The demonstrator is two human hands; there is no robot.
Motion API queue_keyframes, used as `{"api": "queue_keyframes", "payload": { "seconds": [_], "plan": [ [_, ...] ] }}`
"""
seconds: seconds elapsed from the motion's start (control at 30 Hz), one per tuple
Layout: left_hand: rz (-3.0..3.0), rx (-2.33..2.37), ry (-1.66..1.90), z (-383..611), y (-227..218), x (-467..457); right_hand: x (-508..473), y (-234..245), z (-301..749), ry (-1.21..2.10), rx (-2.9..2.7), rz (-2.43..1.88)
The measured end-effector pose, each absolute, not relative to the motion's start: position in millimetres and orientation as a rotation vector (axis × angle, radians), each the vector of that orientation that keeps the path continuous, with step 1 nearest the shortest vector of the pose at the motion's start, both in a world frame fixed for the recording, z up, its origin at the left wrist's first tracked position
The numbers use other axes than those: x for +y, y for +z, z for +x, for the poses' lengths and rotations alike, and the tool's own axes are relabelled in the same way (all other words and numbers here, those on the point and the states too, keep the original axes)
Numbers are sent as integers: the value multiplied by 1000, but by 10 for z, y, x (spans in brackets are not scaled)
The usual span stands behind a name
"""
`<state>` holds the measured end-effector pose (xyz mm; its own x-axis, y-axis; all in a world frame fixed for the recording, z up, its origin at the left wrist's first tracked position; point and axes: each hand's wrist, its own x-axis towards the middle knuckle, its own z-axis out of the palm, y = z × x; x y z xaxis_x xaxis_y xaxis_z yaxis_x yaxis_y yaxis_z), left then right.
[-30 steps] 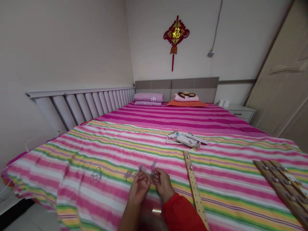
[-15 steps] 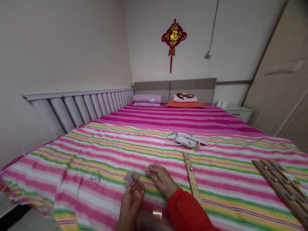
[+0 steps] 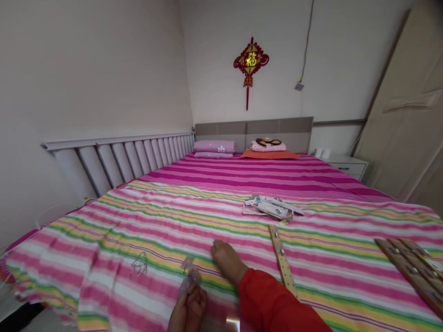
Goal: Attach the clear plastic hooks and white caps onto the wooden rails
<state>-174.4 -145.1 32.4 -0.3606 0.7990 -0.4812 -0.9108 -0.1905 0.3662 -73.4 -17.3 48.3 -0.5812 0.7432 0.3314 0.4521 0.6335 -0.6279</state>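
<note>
My left hand (image 3: 188, 305) is low at the frame's bottom edge, fingers pinched on a small clear plastic bag (image 3: 191, 278), blurred by motion. My right hand (image 3: 225, 258), in a red sleeve, rests knuckles-up on the striped bedsheet (image 3: 166, 216) with its fingers curled under; what they hold, if anything, is hidden. Another small clear bag (image 3: 187, 263) lies on the sheet just left of my right hand. A light wooden strip with holes (image 3: 283, 260) lies to the right of it.
A pile of clear packets and cards (image 3: 272, 206) sits mid-bed. Dark wooden slats (image 3: 411, 269) lie at the right edge. A small wire piece (image 3: 139, 264) lies at left. Pillows (image 3: 213, 146) lean at the headboard, a padded rail (image 3: 138, 157) runs along the left, and a nightstand (image 3: 348, 162) stands at right.
My hands have drawn apart: the left dropped toward me with the clear bag, the right moved forward and settled on the sheet. The view tilted slightly upward.
</note>
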Motion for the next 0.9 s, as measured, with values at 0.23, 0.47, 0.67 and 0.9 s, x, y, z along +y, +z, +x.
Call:
{"api": "queue_keyframes", "payload": {
  "seconds": [0.23, 0.47, 0.67, 0.9],
  "plan": [
    [-273, 762, 1747, -1759, 352, -1491, -284, 299, -878, 319, -2561, -877],
    [-353, 587, 1677, -1743, 445, -1512, -326, 308, -829, 355, -2531, -867],
    [-386, 549, 1654, -1763, 445, -1528, -541, 385, -807, 1049, -2024, -913],
    [-344, 584, 1657, -1743, 450, -1497, -717, 399, -833, 1811, -1550, -976]
  ]
}}
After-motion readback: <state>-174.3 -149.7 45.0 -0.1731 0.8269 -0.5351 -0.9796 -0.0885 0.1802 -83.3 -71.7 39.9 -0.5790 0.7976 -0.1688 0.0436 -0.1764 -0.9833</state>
